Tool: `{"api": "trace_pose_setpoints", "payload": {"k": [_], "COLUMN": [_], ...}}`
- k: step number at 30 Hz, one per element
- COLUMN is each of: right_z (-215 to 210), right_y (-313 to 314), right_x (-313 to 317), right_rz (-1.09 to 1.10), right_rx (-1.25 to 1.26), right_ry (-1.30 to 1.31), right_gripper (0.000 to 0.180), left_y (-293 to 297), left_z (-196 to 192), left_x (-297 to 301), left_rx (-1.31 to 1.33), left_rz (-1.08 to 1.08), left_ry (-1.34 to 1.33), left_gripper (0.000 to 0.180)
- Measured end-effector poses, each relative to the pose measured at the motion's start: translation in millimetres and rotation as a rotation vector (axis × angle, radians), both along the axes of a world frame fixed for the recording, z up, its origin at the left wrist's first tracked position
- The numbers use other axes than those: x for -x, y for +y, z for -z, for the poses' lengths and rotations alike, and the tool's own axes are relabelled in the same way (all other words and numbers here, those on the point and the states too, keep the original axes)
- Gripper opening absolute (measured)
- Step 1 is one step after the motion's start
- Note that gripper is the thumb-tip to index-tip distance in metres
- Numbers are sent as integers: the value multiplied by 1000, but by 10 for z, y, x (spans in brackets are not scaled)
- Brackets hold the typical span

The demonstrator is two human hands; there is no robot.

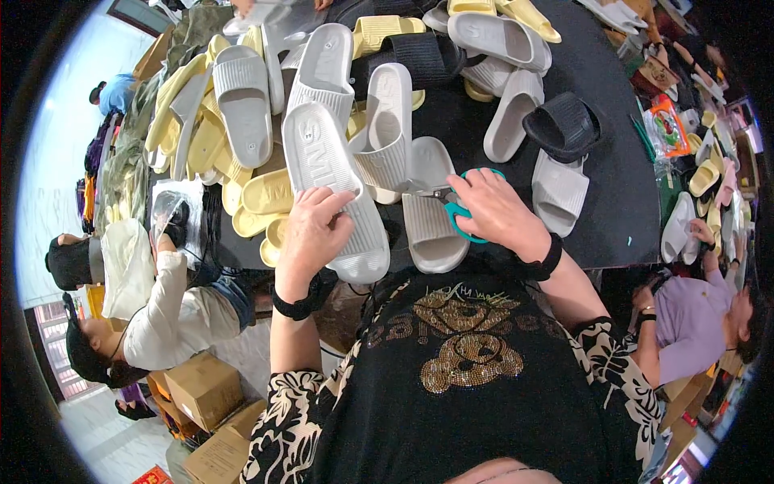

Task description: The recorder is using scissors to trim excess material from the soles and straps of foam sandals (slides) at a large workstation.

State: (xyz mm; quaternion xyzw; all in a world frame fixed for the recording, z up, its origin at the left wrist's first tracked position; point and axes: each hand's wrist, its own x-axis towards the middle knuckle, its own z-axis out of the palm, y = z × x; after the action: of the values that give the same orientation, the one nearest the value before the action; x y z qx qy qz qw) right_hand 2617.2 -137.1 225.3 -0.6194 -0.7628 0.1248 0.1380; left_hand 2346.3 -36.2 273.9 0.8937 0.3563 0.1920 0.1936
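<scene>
My left hand [316, 226] grips a light grey slide sandal [355, 206], with its fingers bent over the near left side. The sandal has raised lettering and lies lengthwise in front of me, its near end by the table edge. A pair of scissors with teal handles [458, 219] is in my right hand [498, 208]. The blades point left, over another grey slide sandal [435, 234]. Beyond my hands stands a grey slide [387, 121] tilted among the others. The scissor tips are partly hidden against the grey sandals.
The black table [605, 226] bears a heap of grey, yellow and black slides. A black slide [564, 125] rests near a grey one [559, 194] at the right. Co-workers sit on both sides, one in a white sleeve [165, 278]. Cardboard boxes [205, 389] stand on the floor at lower left.
</scene>
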Motion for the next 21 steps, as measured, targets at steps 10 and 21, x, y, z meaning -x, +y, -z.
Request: {"api": "trace_pose_setpoints", "payload": {"k": [10,21], "right_z": [-16,139], "right_y": [242,152], "right_x": [215,70], "right_rz": [15,194], "right_rx": [-30,-61], "right_ry": [-40,254], "right_gripper": [32,33], "left_y": [-51,-11], "left_z": [-87,-75], "left_x": [-43,38], "left_rx": [-65,-97], "left_rz": [44,-46], "left_ry": [11,-31], "left_gripper": [25,26]}}
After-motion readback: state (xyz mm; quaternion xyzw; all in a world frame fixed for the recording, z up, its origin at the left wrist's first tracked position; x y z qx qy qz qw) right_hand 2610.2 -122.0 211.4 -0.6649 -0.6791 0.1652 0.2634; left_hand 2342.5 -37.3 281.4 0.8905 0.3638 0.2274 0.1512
